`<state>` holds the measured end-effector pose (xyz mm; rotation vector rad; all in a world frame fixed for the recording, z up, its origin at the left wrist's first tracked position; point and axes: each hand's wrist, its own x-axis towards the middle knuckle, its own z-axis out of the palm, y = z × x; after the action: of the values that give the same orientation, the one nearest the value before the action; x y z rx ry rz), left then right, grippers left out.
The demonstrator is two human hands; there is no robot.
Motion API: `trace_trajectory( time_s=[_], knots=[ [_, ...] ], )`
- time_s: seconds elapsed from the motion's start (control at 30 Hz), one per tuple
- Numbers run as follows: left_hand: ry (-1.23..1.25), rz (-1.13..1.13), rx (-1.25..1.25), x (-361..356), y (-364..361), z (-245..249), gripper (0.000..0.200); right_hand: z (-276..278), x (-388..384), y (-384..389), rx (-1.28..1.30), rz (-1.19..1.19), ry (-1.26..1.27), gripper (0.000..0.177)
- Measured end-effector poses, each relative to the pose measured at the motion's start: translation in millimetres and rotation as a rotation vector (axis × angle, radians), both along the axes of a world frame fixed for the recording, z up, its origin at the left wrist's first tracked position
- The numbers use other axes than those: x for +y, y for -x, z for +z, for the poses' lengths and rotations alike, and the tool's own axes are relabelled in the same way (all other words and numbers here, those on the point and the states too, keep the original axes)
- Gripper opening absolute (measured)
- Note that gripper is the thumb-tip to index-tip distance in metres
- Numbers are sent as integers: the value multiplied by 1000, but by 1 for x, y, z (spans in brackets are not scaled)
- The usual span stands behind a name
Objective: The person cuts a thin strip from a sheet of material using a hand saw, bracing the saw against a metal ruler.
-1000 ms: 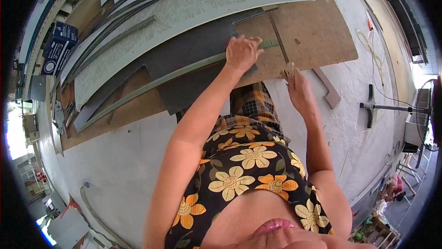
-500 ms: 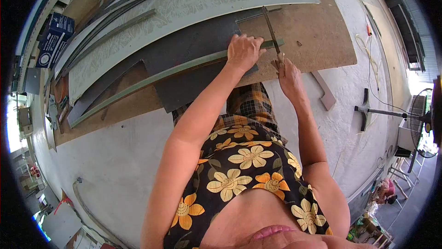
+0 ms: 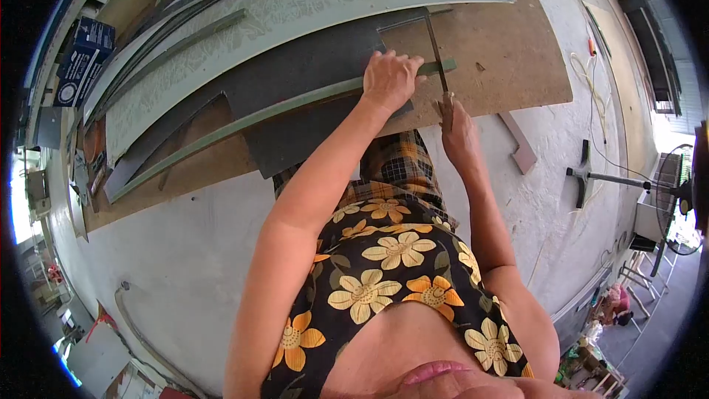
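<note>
My left hand (image 3: 391, 76) presses down with closed fingers around a long greenish strip (image 3: 295, 101), near its right end. My right hand (image 3: 459, 127) grips the handle of a narrow, dark saw (image 3: 436, 46). Its blade points away from me and crosses the strip close to the end, just right of my left hand. Dark grey sheets (image 3: 310, 59) lie beneath and beyond the strip. The blade's teeth are too small to make out.
The work board (image 3: 509, 52) carries a large pale patterned panel (image 3: 310, 19) and several thin strips farther back. A blue box (image 3: 86, 59) stands at far left. On the right are a standing fan (image 3: 670, 191), a cable and an L-shaped pinkish piece (image 3: 519, 144). A person crouches at far right.
My right hand has drawn the saw slightly toward me, and the blade's angle has shifted a little. My left hand stays on the strip.
</note>
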<state>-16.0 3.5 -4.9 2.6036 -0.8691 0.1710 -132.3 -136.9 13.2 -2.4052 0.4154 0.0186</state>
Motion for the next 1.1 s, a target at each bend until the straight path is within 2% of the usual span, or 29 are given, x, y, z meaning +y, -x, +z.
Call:
trace_trajectory(
  time_s=[0.03,0.13,0.27,0.5,0.6,0.63,0.73,0.83,0.93,1.1],
  knots=[
    [0,-3,-2,0,0,1,31,0,-1,5,63,-24,-17,23],
    [-17,-9,-11,-1,2,3,31,-2,-3,-16,-52,45,50,22],
    [-87,4,62,0,2,11,33,0,2,-31,-75,54,69,15],
    [-38,4,24,-1,0,-1,36,-23,-6,72,71,14,-19,27],
    [-63,-5,16,-1,2,3,36,-13,-6,46,81,36,30,27],
    [-69,-3,14,-1,1,4,36,-17,-5,30,-81,63,59,22],
    [-63,4,12,-2,0,4,35,-1,-2,-17,-27,66,97,19],
    [-66,16,14,-1,1,6,28,-7,-7,-33,-52,102,136,17],
    [-96,30,53,-3,5,10,26,-21,-5,-14,-112,75,84,17],
    [-97,15,31,-3,0,6,34,-20,6,62,33,-48,15,16]
  ],
)
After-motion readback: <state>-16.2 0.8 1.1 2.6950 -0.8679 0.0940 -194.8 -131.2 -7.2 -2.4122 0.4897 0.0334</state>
